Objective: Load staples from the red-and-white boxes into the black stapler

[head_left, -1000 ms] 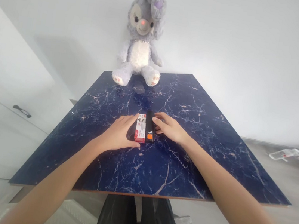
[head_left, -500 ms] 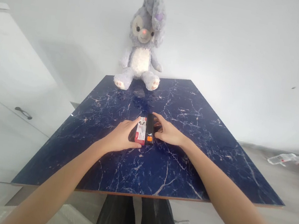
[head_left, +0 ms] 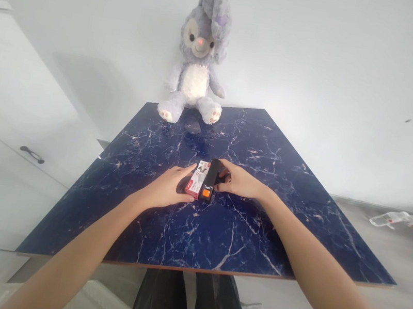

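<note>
A small red-and-white printed box (head_left: 197,178) and a black oblong device (head_left: 210,178) with an orange button at its near end lie side by side on the blue marbled table (head_left: 265,231). Both are turned slightly, with their far ends to the right. My left hand (head_left: 168,185) curves round the box from the left, thumb at its near corner and index finger by its far left edge. From the right, my right hand (head_left: 239,180) grips the device, its index finger near the far end and the other fingers curled against its side. The device's underside is hidden.
A grey plush toy (head_left: 197,80) sits at the table's back edge against the white wall. To the left stands a white cabinet with a dark handle (head_left: 32,154). A clear plastic item (head_left: 390,219) lies on the floor at the right.
The box and the device have turned a little clockwise, their far ends moving right. My right hand has shifted slightly to the right with the device; my left hand has barely moved.
</note>
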`<act>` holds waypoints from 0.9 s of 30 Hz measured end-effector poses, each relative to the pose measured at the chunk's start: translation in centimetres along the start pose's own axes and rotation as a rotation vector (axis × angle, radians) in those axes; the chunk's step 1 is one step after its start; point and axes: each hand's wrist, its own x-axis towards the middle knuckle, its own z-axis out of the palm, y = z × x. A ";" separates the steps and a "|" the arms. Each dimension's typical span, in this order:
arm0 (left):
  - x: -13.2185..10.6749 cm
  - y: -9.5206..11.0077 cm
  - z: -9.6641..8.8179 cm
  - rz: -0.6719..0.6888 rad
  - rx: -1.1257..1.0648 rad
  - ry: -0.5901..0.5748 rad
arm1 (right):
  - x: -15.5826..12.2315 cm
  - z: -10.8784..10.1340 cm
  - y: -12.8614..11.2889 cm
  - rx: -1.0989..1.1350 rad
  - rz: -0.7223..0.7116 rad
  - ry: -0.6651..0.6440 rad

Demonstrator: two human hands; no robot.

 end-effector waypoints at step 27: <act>10.6 6.6 5.4 0.089 -0.204 0.128 | -4.6 -1.3 2.4 -0.124 0.300 0.466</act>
